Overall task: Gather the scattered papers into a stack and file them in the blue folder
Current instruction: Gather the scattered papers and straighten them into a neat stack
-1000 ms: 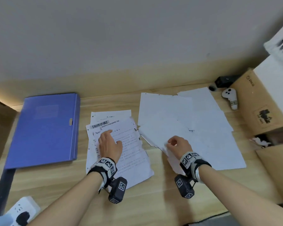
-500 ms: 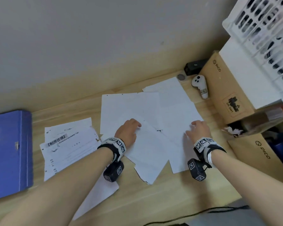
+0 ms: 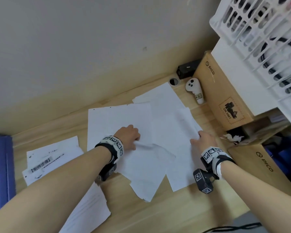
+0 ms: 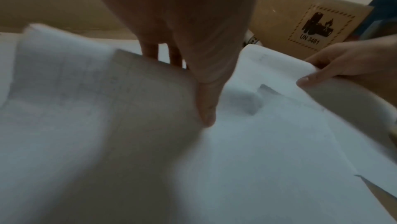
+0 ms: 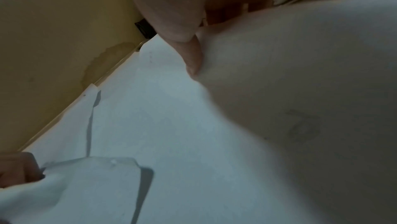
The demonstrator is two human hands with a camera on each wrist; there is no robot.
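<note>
Several blank white papers (image 3: 165, 118) lie fanned over the middle of the wooden desk (image 3: 183, 212). My left hand (image 3: 134, 140) grips the left edge of one sheet, thumb (image 4: 206, 109) on top, fingers (image 4: 150, 51) under the raised edge. My right hand (image 3: 198, 138) pinches the right edge of the papers (image 5: 300, 75), which curls upward under the thumb (image 5: 191, 58). A pile of printed papers (image 3: 52, 157) lies left of my left forearm. The blue folder (image 3: 0, 169) lies shut at the far left, cut off by the frame.
Two brown PICO boxes (image 3: 225, 95) (image 3: 262, 167) stand right of the papers, under a white crate (image 3: 262, 39). A white controller (image 3: 195, 91), a black device (image 3: 186, 68) and a small round cap (image 3: 174, 81) sit at the back by the wall. A black cable (image 3: 233, 227) runs along the front edge.
My left hand left the printed pile and moved right onto the blank sheets. The right hand shifted to their right edge. Both now lift paper edges. The head view swung right.
</note>
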